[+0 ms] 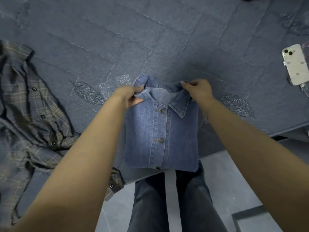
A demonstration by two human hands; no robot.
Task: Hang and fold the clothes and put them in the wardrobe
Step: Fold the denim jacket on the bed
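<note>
My left hand (pixel 132 96) and right hand (pixel 197 91) each pinch the collar of the folded denim shirt (pixel 160 134) at the edge of the bed (pixel 150 39), and if I lift too fast, it could flop open.

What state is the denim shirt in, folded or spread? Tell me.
Folded. The denim shirt lies as a compact buttoned rectangle on the bed, sleeves out of sight. Both hands, left hand and right hand, grip its collar.
</note>
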